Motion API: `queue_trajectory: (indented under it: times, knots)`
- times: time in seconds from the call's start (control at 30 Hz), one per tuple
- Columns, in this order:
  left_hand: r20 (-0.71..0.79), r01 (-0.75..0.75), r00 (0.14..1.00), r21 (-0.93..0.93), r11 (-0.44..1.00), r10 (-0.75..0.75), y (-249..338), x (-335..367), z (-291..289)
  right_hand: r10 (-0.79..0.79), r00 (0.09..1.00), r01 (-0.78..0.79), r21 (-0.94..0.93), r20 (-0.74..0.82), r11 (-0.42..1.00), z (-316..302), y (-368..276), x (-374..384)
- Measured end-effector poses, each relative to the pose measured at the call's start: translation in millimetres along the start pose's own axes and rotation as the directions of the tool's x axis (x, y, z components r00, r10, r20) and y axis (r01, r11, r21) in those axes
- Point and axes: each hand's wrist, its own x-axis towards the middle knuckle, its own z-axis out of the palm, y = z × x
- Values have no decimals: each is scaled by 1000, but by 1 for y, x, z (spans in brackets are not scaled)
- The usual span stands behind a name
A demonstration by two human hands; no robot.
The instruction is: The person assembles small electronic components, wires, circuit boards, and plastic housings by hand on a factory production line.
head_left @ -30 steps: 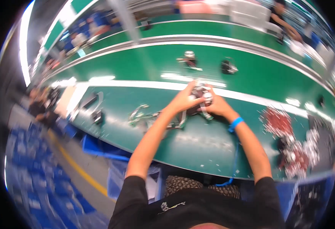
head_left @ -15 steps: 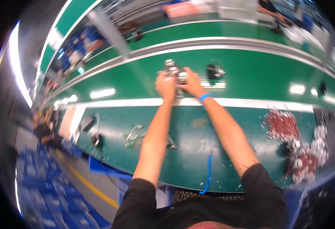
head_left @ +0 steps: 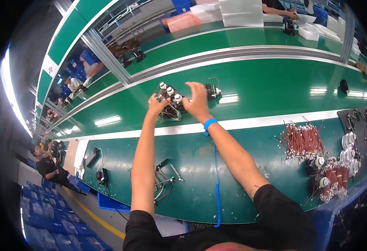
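Observation:
A cluster of black motor-like units with white round caps [head_left: 169, 90] stands on the green belt-like surface [head_left: 271, 90]. Thin wires and a green circuit board [head_left: 171, 114] lie at its near side. At its left edge is my left hand [head_left: 155, 105], thumb and forefinger spread apart, the thumb against the cluster. My right hand [head_left: 197, 101] is open at the cluster's right side, fingers raised and thumb near the closest cap. Whether the thumb touches that cap is hard to see. Just right of this hand sits another black unit with a white cap [head_left: 213, 91].
A white edge strip [head_left: 250, 122] divides the belt from the dark green bench [head_left: 192, 205]. Red wire bundles [head_left: 302, 140] and capped units lie at right. Loose boards and cables [head_left: 166, 178] and a black adapter [head_left: 92, 157] lie left. A blue coiled cord [head_left: 218, 205] hangs near me. Other people work beyond.
My right hand has opened and come away from the cluster; my left fingers have spread at its edge. The whole view has shifted and is sharper now.

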Motion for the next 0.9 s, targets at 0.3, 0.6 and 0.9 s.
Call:
queue_trajectory:
  times: [0.3,0.6,0.9]
  knots:
    - [-82,-466,882,-309,829,465,31,-269,-51,85,941,32,-336,328,941,-26,78,-3]
    - [26,-286,928,-592,754,373,6,-414,1,537,823,-568,225,188,792,-73,3,-22]
    - [-143,-630,760,77,773,634,44,-344,3,585,74,-984,-35,808,174,-196,-134,-78]
